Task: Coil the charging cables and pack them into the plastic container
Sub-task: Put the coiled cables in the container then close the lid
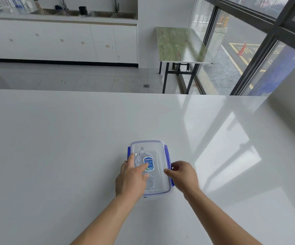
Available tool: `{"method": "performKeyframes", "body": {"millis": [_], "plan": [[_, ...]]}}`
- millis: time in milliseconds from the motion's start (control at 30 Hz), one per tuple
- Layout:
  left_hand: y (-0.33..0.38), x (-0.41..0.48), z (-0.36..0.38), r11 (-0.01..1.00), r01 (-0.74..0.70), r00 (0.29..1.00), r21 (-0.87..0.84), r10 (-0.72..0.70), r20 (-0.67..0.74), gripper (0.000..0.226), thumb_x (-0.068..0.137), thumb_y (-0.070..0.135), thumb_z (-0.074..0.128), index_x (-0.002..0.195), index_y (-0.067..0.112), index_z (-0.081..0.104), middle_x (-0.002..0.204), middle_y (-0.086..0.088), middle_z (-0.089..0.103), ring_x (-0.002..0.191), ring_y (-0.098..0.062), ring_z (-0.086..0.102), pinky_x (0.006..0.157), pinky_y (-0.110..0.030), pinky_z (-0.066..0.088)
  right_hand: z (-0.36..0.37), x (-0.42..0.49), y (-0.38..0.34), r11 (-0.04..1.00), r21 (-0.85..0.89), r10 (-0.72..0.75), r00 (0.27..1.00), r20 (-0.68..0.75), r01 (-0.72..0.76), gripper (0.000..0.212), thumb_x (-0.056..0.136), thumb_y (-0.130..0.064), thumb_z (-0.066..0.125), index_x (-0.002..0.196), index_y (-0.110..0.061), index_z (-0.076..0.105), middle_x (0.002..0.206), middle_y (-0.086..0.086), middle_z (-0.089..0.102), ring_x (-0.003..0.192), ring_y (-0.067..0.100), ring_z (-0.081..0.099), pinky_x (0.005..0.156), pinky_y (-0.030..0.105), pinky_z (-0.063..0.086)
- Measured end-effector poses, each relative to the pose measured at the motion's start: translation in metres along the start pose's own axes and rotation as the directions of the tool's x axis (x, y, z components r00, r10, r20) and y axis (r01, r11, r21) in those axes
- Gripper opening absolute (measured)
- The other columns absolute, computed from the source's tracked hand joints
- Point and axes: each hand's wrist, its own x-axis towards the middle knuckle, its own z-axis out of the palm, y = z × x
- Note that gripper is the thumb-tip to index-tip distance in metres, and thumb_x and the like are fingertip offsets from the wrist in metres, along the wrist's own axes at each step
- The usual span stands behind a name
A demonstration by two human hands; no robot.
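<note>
Item: plastic container (158, 146), clear, rectangular, lid on, stood on the white countertop (72, 138) near its front edge. Contents: white charging cables (139, 157), coiled, seen through the lid beside a blue label (149, 161). Left hand (131, 177) lay flat over the lid's near left part, fingers straight and pressing down, grasping nothing. Right hand (184, 175) pinched the blue side latch (168, 156) on the container's right edge between thumb and curled fingers. Background: green-topped table (180, 45) by the window.
</note>
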Motion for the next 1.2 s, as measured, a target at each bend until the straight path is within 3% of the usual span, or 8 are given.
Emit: {"method": "performKeyframes", "body": {"millis": [167,400,500,700,900,1033,1200], "plan": [[0.002,0.000,-0.001,1.000,0.005,1.000,0.018,-0.005,0.007,0.038,0.097,0.037,0.056,0.135,0.044,0.054,0.164,0.008,0.015,0.143,-0.016,0.029,0.095,-0.038,0.051,0.001,-0.004,-0.004,0.994,-0.103,-0.040,0.999,-0.009,0.039,0.025,0.077,-0.024,0.066,0.059,-0.016,0.051,0.052,-0.003,0.045,0.050,0.017,0.040,0.047,0.026,0.029],[0.003,-0.002,-0.001,0.999,-0.006,1.000,0.032,0.006,0.003,0.038,0.099,0.038,0.053,0.136,0.045,0.053,0.164,0.007,0.015,0.144,-0.016,0.028,0.094,-0.036,0.051,0.005,0.000,-0.008,0.966,-0.250,-0.070,0.997,-0.035,0.059,0.018,0.077,-0.026,0.064,0.072,-0.009,0.064,0.067,0.005,0.061,0.058,0.023,0.053,0.049,0.026,0.036],[0.003,-0.002,0.000,0.999,-0.005,1.000,0.041,0.004,0.007,0.038,0.099,0.038,0.052,0.137,0.045,0.052,0.165,0.006,0.014,0.147,-0.018,0.026,0.095,-0.037,0.050,0.007,0.000,-0.011,0.949,-0.311,-0.078,0.996,-0.049,0.059,0.017,0.078,-0.023,0.061,0.067,-0.011,0.056,0.066,0.003,0.054,0.054,0.020,0.046,0.047,0.025,0.033],[0.005,-0.001,0.002,0.996,-0.004,1.000,0.087,0.003,0.012,0.037,0.100,0.037,0.051,0.137,0.044,0.052,0.166,0.002,0.013,0.147,-0.021,0.026,0.094,-0.037,0.051,0.011,-0.002,-0.021,0.883,-0.457,-0.140,0.989,-0.039,0.107,0.021,0.085,-0.013,0.054,0.067,-0.013,0.042,0.082,0.003,0.047,0.068,0.025,0.046,0.052,0.026,0.030],[0.000,-0.003,0.003,0.989,-0.041,0.998,0.143,0.035,0.050,0.042,0.102,0.044,0.043,0.144,0.046,0.040,0.168,0.001,0.004,0.152,-0.025,0.014,0.099,-0.038,0.049,0.015,-0.003,-0.013,0.893,-0.429,-0.175,0.983,-0.059,0.134,0.015,0.091,-0.021,0.055,0.081,-0.010,0.056,0.091,0.004,0.053,0.071,0.024,0.052,0.065,0.032,0.048],[-0.002,-0.005,0.001,0.969,-0.087,0.994,0.232,0.070,0.084,0.045,0.103,0.050,0.033,0.148,0.046,0.029,0.168,-0.001,-0.001,0.153,-0.028,0.011,0.097,-0.039,0.051,0.012,-0.006,-0.013,0.909,-0.394,-0.168,0.984,-0.052,0.135,0.017,0.091,-0.022,0.053,0.090,-0.009,0.063,0.097,0.005,0.057,0.073,0.025,0.056,0.066,0.031,0.049],[-0.001,0.004,-0.022,0.947,-0.136,0.987,0.292,0.105,0.121,0.050,0.098,0.054,0.042,0.146,0.043,0.035,0.159,0.002,0.028,0.137,-0.023,0.038,0.097,-0.039,0.048,-0.008,-0.002,-0.020,0.866,-0.473,-0.128,0.986,0.105,0.163,0.009,0.084,-0.025,0.053,0.083,-0.016,0.054,0.081,0.001,0.058,0.074,0.025,0.057,0.056,0.028,0.040]]}}
